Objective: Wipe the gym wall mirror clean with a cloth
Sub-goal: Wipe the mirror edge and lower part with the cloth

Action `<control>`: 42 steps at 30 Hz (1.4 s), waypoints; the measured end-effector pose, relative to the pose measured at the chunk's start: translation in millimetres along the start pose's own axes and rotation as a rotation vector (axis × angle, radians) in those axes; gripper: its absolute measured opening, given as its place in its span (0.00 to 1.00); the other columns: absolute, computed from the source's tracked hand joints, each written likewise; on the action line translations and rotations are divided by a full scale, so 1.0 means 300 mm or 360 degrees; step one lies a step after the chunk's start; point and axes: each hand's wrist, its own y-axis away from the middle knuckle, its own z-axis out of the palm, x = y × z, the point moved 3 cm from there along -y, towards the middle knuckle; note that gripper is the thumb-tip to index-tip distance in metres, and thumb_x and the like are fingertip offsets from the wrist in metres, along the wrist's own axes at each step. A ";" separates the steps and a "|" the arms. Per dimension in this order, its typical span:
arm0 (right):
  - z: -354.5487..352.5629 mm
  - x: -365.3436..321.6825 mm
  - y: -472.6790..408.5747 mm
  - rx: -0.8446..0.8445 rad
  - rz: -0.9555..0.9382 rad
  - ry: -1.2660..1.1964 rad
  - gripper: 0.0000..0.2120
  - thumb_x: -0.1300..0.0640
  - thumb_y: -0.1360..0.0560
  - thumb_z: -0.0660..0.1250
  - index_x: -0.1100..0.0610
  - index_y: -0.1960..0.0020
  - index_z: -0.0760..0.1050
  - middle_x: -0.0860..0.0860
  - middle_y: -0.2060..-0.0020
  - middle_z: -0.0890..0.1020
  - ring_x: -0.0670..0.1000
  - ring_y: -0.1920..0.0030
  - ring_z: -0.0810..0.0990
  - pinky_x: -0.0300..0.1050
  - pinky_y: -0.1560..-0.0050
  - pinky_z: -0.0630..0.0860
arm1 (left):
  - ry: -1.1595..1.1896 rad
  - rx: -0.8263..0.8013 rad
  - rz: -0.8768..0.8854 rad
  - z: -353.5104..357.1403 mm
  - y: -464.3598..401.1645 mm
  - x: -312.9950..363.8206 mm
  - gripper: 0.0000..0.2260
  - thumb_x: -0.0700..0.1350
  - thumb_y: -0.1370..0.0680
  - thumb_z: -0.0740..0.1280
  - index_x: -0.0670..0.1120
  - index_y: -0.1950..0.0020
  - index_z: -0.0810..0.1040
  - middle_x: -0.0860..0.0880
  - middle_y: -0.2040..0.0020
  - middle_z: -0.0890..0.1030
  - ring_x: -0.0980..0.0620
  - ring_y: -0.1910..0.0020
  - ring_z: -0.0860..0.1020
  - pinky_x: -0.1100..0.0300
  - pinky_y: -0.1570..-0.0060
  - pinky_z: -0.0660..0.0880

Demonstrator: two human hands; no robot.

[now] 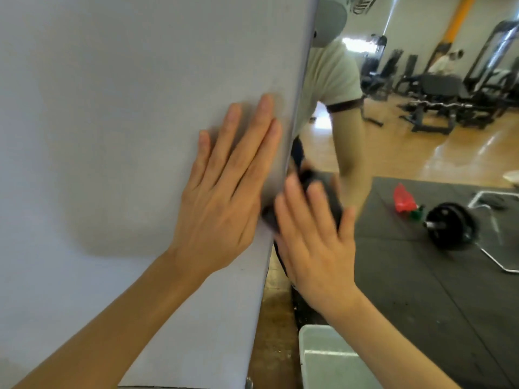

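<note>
The wall mirror (407, 153) fills the right half of the view and reflects the gym floor and a person's arm and shirt. A dark cloth (323, 189) lies flat against the glass near the mirror's left edge. My right hand (314, 240) presses the cloth against the mirror with its fingers spread and nearly straight; the hand is blurred. My left hand (227, 192) rests flat, fingers straight, on the pale grey wall (112, 136) just left of the mirror's edge.
A translucent plastic bin (320, 357) stands on the floor below my right forearm. In the reflection there are black rubber mats, a barbell weight plate (449, 226), a red bag (403, 199) and weight benches farther back.
</note>
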 end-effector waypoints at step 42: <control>0.053 -0.079 0.344 -0.0229 -0.0274 0.0146 0.34 0.57 0.18 0.57 0.61 0.18 0.43 0.56 0.19 0.41 0.55 0.19 0.40 0.56 0.21 0.37 | -0.0015 -0.0023 -0.0016 0.054 0.132 0.034 0.22 0.42 0.15 0.52 0.45 0.20 0.59 0.37 0.20 0.52 0.51 0.20 0.40 0.46 0.21 0.43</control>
